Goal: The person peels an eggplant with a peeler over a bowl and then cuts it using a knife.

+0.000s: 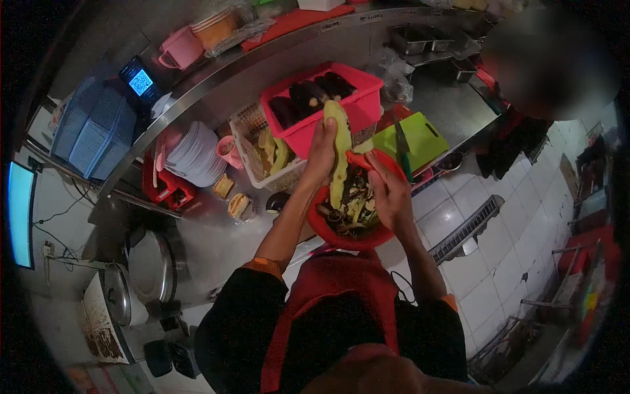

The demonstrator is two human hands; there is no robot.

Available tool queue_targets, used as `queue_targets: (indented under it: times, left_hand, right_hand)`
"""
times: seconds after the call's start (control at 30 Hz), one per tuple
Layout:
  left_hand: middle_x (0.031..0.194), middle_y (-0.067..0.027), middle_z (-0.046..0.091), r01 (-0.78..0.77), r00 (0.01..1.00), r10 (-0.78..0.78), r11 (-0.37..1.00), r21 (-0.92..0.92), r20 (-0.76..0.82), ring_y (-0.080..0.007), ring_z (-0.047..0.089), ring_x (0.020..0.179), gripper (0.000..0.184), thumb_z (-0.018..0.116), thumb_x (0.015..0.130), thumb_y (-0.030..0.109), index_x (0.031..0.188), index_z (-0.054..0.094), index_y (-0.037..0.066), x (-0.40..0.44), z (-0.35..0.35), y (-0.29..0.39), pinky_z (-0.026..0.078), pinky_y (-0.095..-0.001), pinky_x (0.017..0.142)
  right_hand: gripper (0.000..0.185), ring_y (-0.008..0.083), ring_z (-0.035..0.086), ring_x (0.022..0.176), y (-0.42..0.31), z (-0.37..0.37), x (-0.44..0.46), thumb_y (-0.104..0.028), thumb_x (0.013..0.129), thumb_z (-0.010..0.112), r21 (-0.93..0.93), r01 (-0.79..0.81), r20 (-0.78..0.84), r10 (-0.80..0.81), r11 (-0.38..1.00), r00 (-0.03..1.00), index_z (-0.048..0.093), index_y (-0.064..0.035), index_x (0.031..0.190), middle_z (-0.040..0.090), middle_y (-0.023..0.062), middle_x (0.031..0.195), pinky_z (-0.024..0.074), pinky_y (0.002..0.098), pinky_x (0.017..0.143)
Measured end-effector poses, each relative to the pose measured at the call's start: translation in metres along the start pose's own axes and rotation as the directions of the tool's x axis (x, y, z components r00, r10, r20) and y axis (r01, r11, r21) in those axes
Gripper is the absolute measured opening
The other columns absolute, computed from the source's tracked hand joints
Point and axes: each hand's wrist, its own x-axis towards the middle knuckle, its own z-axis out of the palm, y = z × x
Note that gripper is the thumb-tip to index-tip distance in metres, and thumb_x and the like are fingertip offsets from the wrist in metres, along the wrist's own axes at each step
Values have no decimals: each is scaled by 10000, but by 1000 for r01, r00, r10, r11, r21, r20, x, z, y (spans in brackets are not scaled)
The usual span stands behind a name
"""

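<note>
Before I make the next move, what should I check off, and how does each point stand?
1. Left hand gripping the long pale vegetable: ok.
2. Right hand on the orange tool: ok, held beside the vegetable.
3. Tool's cutting edge clear of the left fingers: cannot tell, the edge is too small to make out.
4. Red bowl under the work: ok, it sits below the vegetable's lower end with peelings inside.
5. Knife out of both hands: ok, it lies by the green board.
6. Pink tub emptied: not ok, several dark vegetables are in it.
</note>
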Motion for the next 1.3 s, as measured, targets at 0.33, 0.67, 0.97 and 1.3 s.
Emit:
queue_targets:
  times: [0.33,0.67,0.97,1.3]
  left_hand:
    - [1384,-179,361,60,981,-79,992,-112,-177,-256,389,1262,732,388,953,513,1433,188,-4,-16,17,18,329,-413,1055]
    - [1022,-95,558,-197,874,147,978,-61,-463,-172,598,819,531,364,978,468,1243,418,11,21,-25,19,533,-334,694]
    - [790,-72,588,-150,965,13,847,-510,-262,-182,598,707,532,366,930,575,1002,530,74,-11,-25,61,530,-342,639]
    - [931,-103,614,229,971,-238,947,-224,-13,-171,614,856,600,411,922,574,1116,522,16,-45,-23,18,527,-321,764]
  right_hand:
    - [346,248,576,1130,16,18,-13,-150,954,495,3,12,13,-12,1000,1000,517,-43,1282,585,167,1219,464,320,897]
    - [360,140,419,477,67,-2,-57,-192,983,451,-111,-29,227,54,993,972,502,-67,1316,524,78,597,370,304,466]
    - [401,313,581,1112,47,-5,-40,-159,965,471,-419,-243,234,363,875,902,428,-54,1349,552,201,1250,502,376,840]
    - [393,239,669,842,16,3,-12,-188,976,463,-168,72,-14,-76,983,997,459,-53,1346,659,206,1025,502,356,725]
